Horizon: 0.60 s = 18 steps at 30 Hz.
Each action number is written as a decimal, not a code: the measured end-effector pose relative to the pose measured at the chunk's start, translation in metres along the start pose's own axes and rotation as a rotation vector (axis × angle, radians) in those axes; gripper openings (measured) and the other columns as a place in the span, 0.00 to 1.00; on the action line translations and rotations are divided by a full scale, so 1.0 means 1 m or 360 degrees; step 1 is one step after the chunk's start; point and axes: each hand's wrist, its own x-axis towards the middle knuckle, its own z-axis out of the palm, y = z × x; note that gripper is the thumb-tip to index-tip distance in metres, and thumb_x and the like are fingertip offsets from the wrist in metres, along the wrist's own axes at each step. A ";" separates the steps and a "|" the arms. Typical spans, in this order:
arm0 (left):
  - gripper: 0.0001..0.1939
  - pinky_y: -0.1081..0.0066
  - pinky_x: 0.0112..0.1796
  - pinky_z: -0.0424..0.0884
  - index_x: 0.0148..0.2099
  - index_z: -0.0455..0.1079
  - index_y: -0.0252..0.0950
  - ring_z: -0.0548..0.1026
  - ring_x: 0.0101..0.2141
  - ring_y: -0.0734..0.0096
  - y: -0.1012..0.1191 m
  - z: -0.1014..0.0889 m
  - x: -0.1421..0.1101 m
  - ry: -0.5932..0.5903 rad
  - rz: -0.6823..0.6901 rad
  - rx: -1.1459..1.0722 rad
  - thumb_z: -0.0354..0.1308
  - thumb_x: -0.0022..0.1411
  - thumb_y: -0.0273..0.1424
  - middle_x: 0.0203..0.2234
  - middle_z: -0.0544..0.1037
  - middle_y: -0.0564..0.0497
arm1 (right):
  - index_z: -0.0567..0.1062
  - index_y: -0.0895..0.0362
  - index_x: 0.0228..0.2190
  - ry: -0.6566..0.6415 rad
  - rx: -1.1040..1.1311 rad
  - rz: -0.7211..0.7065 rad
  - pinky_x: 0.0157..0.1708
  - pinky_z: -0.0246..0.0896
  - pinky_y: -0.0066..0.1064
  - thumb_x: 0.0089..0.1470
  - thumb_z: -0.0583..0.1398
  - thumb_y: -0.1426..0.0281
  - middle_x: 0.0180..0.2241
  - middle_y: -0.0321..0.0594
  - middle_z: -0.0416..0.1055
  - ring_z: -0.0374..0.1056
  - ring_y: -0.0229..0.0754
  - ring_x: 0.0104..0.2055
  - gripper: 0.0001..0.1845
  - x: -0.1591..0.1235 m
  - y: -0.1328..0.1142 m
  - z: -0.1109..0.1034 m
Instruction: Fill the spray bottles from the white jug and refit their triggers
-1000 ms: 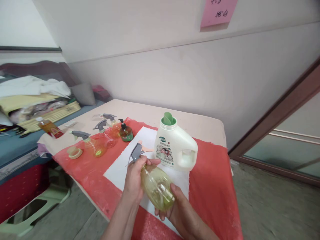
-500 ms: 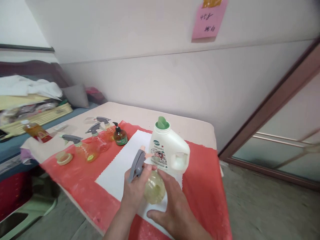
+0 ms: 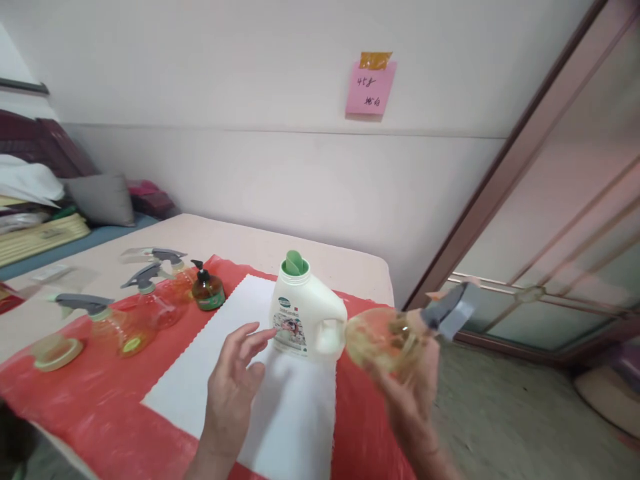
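Note:
My right hand grips a yellow see-through spray bottle with a grey trigger head, held on its side off the right edge of the table, nozzle pointing right. My left hand hovers open with fingers spread over the white sheet, fingertips close to the white detergent jug with its green cap. The jug stands upright on the sheet, between my two hands.
A red cloth covers the table. At its left stand several spray bottles, a brown pump bottle and a round lid. A pink note hangs on the wall. A door frame rises at right; bedding lies far left.
My left hand let go of the bottle's trigger head and opened. My right hand carried the bottle to the right, past the jug. The camera turned right.

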 end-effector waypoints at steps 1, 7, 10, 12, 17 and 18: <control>0.26 0.57 0.50 0.67 0.53 0.66 0.38 0.75 0.46 0.55 0.001 -0.001 0.003 0.0122 -0.0045 0.0024 0.58 0.58 0.48 0.44 0.79 0.42 | 0.56 0.52 0.56 0.0081 -0.0069 0.0123 0.45 0.66 0.46 0.46 0.64 0.53 0.51 0.47 0.65 0.67 0.54 0.49 0.41 0.014 0.011 -0.002; 0.23 0.62 0.44 0.69 0.49 0.67 0.38 0.76 0.41 0.59 0.012 0.004 0.007 0.0290 -0.0119 0.0088 0.58 0.58 0.48 0.38 0.80 0.45 | 0.62 0.56 0.54 -0.0037 -0.0357 0.0388 0.49 0.62 0.51 0.44 0.69 0.61 0.48 0.47 0.67 0.66 0.53 0.48 0.39 0.087 0.095 0.030; 0.23 0.62 0.44 0.67 0.49 0.66 0.39 0.76 0.40 0.60 0.015 0.006 0.006 0.0261 -0.0143 0.0098 0.58 0.57 0.47 0.37 0.80 0.47 | 0.66 0.57 0.52 -0.0179 -0.0358 0.0377 0.47 0.65 0.46 0.59 0.60 0.62 0.49 0.45 0.67 0.67 0.47 0.48 0.23 0.100 0.127 0.057; 0.23 0.62 0.45 0.66 0.50 0.66 0.39 0.76 0.41 0.59 0.016 0.004 0.008 0.0243 -0.0143 0.0098 0.58 0.57 0.47 0.37 0.80 0.46 | 0.67 0.57 0.52 -0.0254 -0.0341 0.0400 0.46 0.66 0.45 0.60 0.59 0.62 0.49 0.45 0.67 0.67 0.46 0.47 0.21 0.100 0.140 0.069; 0.22 0.62 0.43 0.66 0.49 0.66 0.39 0.76 0.39 0.60 0.015 -0.001 0.014 0.0165 -0.0197 0.0110 0.58 0.57 0.47 0.37 0.80 0.46 | 0.66 0.57 0.53 -0.0267 -0.0306 0.0496 0.49 0.65 0.49 0.59 0.60 0.62 0.53 0.46 0.65 0.65 0.49 0.51 0.23 0.094 0.150 0.065; 0.22 0.62 0.44 0.66 0.48 0.66 0.38 0.76 0.39 0.60 0.015 -0.002 0.015 0.0165 -0.0197 0.0097 0.58 0.58 0.47 0.37 0.80 0.46 | 0.65 0.56 0.55 -0.0220 -0.0309 0.0508 0.52 0.62 0.51 0.58 0.60 0.61 0.55 0.47 0.63 0.63 0.51 0.54 0.25 0.091 0.146 0.059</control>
